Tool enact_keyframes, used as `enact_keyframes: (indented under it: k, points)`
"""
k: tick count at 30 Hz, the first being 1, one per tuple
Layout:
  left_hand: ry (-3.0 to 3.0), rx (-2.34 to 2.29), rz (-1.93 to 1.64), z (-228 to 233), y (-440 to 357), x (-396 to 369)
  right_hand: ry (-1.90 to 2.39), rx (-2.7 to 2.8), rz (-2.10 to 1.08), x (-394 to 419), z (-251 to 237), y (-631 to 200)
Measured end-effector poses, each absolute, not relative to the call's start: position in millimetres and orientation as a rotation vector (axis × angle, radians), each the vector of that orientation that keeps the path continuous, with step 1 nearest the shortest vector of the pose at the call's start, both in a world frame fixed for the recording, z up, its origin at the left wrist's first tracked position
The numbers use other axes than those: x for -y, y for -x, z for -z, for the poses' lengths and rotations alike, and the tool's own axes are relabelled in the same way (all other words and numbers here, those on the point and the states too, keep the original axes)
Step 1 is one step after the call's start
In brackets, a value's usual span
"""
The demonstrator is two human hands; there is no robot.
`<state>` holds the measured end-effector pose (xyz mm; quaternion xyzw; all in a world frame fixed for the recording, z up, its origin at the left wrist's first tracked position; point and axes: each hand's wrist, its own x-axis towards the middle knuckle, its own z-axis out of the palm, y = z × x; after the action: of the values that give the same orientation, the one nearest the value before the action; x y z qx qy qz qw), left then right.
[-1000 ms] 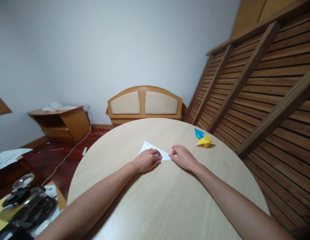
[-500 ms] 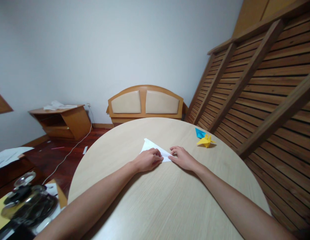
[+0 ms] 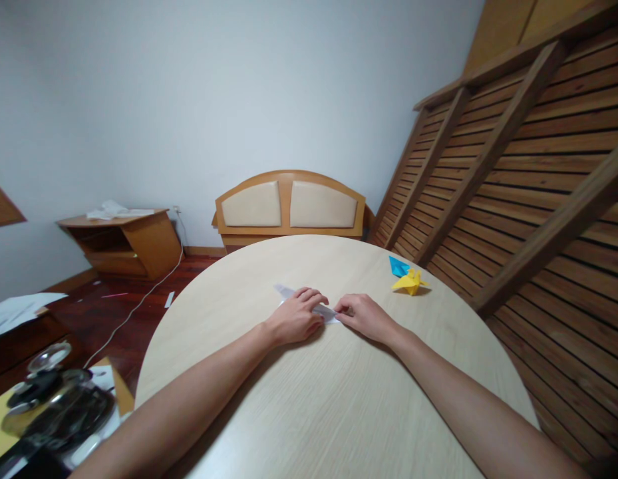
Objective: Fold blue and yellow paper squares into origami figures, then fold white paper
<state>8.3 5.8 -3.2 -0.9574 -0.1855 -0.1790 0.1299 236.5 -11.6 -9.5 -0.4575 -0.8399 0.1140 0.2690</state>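
Observation:
A folded piece of white paper point(image 3: 329, 315) lies on the round table point(image 3: 309, 399), narrow and slanting from upper left to lower right. My left hand point(image 3: 297, 315) rests over its middle and holds it, with fingers reaching across it and the thumb on the near side. Part of the paper is hidden under that hand. At the paper's right end, my right hand point(image 3: 362, 315) pinches the tip between thumb and fingers. To the right stand a yellow origami figure point(image 3: 411, 283) and a blue folded paper piece point(image 3: 399, 267), apart from both hands.
A headboard point(image 3: 289, 206) with two pale panels stands behind the table. Wooden slatted frames point(image 3: 528, 199) lean along the right side. On the left are a low cabinet point(image 3: 124, 246), a white cable point(image 3: 139, 306) on the floor, and a cluttered surface with a dark glossy object point(image 3: 72, 409).
The paper's broad white triangle has become a narrow strip as its far part folded down. My left fingers have stretched over it; my right fingers have closed on its right tip.

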Motion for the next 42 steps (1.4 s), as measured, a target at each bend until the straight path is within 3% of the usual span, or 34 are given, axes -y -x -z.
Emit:
enact_keyframes:
  k: [8,17,35,42]
  points:
    - [2.841,0.596,0.419,4,-7,-5,1.144,2.397,-0.211,13,5,-239]
    - [2.860,0.644,0.394,7,-7,-5,0.998,2.482,-0.328,14,3,-250]
    - [2.866,0.880,0.358,10,-7,-5,1.106,2.383,-0.539,18,-1,-254]
    - [2.880,0.923,0.361,12,-6,-8,1.083,2.382,-0.495,19,0,-250]
